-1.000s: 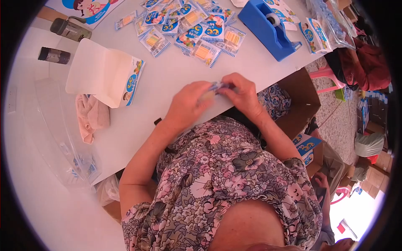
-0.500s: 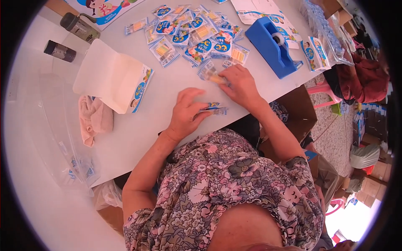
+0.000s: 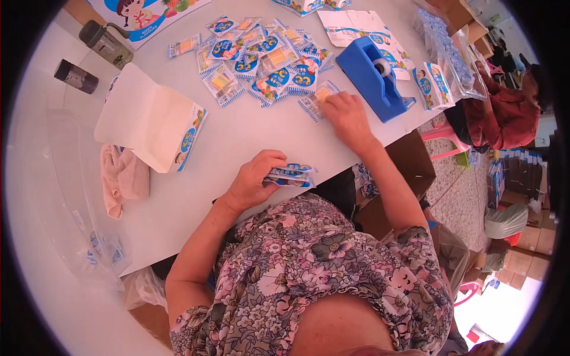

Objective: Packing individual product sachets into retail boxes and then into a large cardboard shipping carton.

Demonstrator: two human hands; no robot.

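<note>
From the far left I see two dark cylinder bottles near the rim of the white worktop, then a crumpled pink cloth and clear plastic bags at the near edge. Beside the cloth lies an opened white cardboard box with a blue printed flap.

My left hand is curled, its fingers pressed together on a small stack of flat blue-and-white striped sachets, which it holds just over the near edge of the worktop, close to the body. I judge this stack to be very light and thin, with a smooth plastic film that can slide, one sachet over another. So the hold should be across the flat faces, thumb on one side and fingers on the other, near the middle of the stack and not at a corner.

Further right, my right hand lies with its fingers spread flat on one loose sachet with an orange content, at the near rim of the scattered pile of the same sachets. I think a flat sachet on a smooth worktop is hard to pinch; sliding it first, or lifting a sealed edge, should be easier.

Just beside this hand stands a blue plastic tape dispenser, and behind it small printed cartons.
</note>
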